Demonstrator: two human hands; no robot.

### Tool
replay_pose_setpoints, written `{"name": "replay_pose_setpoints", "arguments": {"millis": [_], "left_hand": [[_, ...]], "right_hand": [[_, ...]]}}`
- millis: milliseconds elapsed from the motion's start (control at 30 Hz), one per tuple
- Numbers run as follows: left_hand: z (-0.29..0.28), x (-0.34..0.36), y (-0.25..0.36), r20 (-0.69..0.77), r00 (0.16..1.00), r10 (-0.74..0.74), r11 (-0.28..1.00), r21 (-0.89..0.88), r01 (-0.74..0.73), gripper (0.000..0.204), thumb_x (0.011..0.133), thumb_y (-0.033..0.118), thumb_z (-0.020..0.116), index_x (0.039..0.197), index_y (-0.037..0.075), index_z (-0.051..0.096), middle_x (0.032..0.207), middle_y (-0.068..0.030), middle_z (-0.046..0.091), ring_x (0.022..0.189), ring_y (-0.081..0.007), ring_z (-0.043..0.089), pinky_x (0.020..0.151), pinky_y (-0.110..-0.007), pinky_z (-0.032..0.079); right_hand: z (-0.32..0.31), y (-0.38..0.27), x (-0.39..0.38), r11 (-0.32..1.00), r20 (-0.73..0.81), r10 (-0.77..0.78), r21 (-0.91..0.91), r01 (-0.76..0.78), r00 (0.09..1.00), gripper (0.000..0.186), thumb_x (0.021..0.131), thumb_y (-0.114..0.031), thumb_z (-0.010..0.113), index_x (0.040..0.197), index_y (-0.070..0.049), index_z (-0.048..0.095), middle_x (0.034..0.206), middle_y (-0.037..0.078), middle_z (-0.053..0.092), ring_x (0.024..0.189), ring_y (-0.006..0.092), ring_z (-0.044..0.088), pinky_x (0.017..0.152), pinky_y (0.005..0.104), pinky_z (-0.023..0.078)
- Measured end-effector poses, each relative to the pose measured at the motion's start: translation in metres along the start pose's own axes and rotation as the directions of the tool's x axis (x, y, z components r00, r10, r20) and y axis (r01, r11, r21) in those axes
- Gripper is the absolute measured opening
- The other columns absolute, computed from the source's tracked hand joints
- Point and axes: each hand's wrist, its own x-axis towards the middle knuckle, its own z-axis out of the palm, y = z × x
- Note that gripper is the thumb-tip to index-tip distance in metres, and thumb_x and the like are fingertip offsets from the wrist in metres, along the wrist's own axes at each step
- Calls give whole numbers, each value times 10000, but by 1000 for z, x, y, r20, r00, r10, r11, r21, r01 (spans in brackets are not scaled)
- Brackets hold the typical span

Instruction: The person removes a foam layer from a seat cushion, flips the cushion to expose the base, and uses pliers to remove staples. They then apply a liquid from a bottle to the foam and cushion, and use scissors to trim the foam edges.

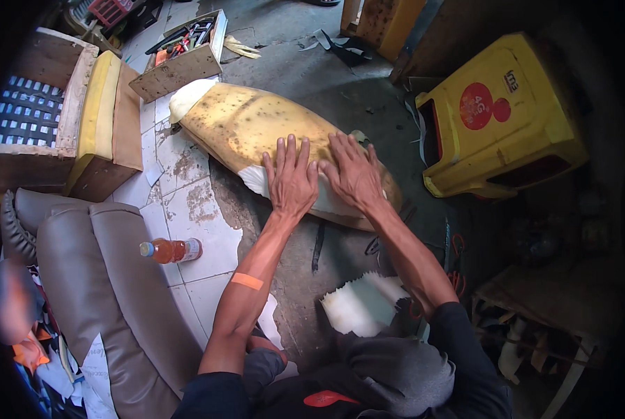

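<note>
A long, yellowed foam seat pad (256, 119), shaped like a motorcycle seat and spotted with dark stains, lies across the floor in front of me. White foam covers its far left end, and a white foam piece (255, 179) shows along its near side, partly under my hands. My left hand (291, 178) rests flat on the pad with its fingers stretched forward. Beside it, close to the thumb, my right hand (354, 174) is also laid flat, fingers spread toward the pad's right part. Neither hand grips anything; what lies beneath the palms is hidden.
A yellow plastic stool (501, 112) lies tipped at the right. At the far left is a wooden tool box (180, 63). A brown padded cushion (96, 279) and a bottle of reddish drink (169, 250) are at my left. A ragged white foam scrap (358, 304) lies near my knees.
</note>
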Motion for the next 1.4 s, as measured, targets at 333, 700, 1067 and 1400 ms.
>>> {"name": "replay_pose_setpoints", "arguments": {"millis": [333, 700, 1067, 1400], "left_hand": [[15, 2, 2, -6, 996, -87, 992, 92, 87, 452, 968, 276, 527, 1398, 194, 641, 1469, -82, 577, 1385, -309, 492, 1160, -581, 260], [-10, -68, -50, -237, 879, -413, 897, -274, 348, 457, 1024, 194, 482, 1406, -56, 493, 1440, -287, 469, 1377, -422, 411, 1149, -551, 296], [-11, -121, 21, 448, 346, -825, -67, -684, 726, 416, 1042, 357, 588, 1231, -3, 501, 1126, -139, 526, 1004, -217, 572, 837, -379, 561], [-7, -122, 12, 604, 379, -701, -258, -710, 655, 361, 996, 354, 692, 1084, 42, 531, 953, -42, 528, 826, -133, 533, 727, -342, 556]], "right_hand": [[21, 1, 22, 980, -16, 41, -194, -43, 999, 552, 961, -505, 586, 1398, -168, 587, 1416, 146, 555, 1338, 357, 494, 1040, 623, 414], [-5, 34, -15, 968, 33, 222, 115, -225, 974, 543, 1027, -467, 497, 1445, -126, 555, 1509, 174, 511, 1401, 375, 459, 1134, 596, 329], [17, 26, -90, 954, -85, 274, 150, -259, 958, 553, 1040, -445, 493, 1439, -66, 555, 1472, 211, 541, 1377, 404, 479, 1150, 534, 339], [16, 27, -87, 959, -128, 264, 139, -246, 956, 521, 1008, -400, 547, 1415, -75, 577, 1449, 203, 564, 1361, 402, 493, 1131, 537, 345]]}}
